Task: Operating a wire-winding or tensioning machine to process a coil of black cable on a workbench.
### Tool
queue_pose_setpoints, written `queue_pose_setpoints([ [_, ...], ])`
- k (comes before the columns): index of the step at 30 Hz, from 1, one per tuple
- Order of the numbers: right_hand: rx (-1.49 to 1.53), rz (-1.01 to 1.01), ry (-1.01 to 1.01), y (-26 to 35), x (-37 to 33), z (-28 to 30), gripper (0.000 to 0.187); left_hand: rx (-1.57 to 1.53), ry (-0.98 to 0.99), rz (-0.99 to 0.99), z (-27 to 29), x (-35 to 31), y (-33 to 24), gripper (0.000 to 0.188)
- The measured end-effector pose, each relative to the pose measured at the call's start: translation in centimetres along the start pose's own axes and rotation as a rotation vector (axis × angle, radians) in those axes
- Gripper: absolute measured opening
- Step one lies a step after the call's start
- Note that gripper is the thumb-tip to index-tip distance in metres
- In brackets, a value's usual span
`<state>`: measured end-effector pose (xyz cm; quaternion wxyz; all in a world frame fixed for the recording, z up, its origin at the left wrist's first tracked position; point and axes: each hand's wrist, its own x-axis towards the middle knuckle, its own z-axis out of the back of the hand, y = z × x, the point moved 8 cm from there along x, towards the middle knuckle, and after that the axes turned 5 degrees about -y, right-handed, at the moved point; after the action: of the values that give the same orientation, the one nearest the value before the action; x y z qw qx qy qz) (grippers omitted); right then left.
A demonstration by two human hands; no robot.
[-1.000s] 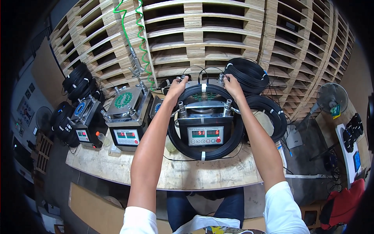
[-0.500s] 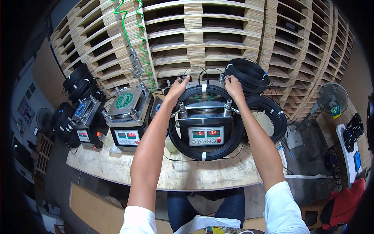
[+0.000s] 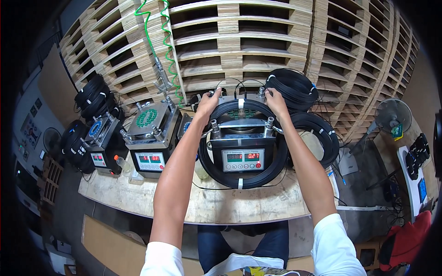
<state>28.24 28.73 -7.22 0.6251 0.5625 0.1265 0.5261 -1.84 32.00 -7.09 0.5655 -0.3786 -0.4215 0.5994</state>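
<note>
A fibre polishing machine (image 3: 244,154) with a red-lit panel stands before me on the bench. A coil of black cable (image 3: 241,184), tied with white bands, stands ringed around its front. Thin black leads run over its top to green-ringed connectors. My left hand (image 3: 208,106) is closed at the machine's far left corner; its thumb points up, and what its fingers grip is hidden. At the far right corner my right hand (image 3: 277,102) is closed in a pinch beside a metal post (image 3: 262,92); what lies between the fingertips is too small to make out. Two near clamp posts (image 3: 269,126) stand untouched.
Two similar machines (image 3: 149,138) stand to the left, beside a small bottle (image 3: 120,162). More black cable coils (image 3: 292,89) lie at the right and far left. Green coiled air hoses (image 3: 166,46) hang before stacked pallets (image 3: 262,43). A fan (image 3: 391,115) is at right.
The red digits on the machine panels have changed. My left hand has shifted very slightly toward the left; my right hand stays at its corner.
</note>
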Motion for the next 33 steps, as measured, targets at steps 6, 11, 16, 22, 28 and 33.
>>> queue_pose_setpoints([
  [6,-0.274,-0.153,-0.006,3.4,-2.7,2.1,0.037,-0.021,0.099,-0.062,-0.5,-1.7,-1.5,0.102],
  [11,-0.182,-0.091,0.044,2.7,-1.6,1.0,0.035,-0.013,0.129,0.015,-0.5,0.5,0.4,0.101],
  [16,-0.038,-0.009,0.046,1.5,-0.6,0.2,0.037,0.137,-0.158,0.017,1.2,0.8,0.7,0.094],
  [22,0.010,-0.027,-0.013,2.1,-1.2,0.8,0.038,0.034,-0.096,-0.017,0.9,-0.1,-0.1,0.097],
  [28,-0.242,-0.142,-0.015,3.9,-2.8,2.2,0.035,-0.006,0.032,-0.074,0.1,-1.4,-1.4,0.105],
  [33,-0.191,-0.067,0.035,2.9,-1.8,1.1,0.035,-0.001,0.022,0.001,0.0,-0.2,-0.2,0.104],
])
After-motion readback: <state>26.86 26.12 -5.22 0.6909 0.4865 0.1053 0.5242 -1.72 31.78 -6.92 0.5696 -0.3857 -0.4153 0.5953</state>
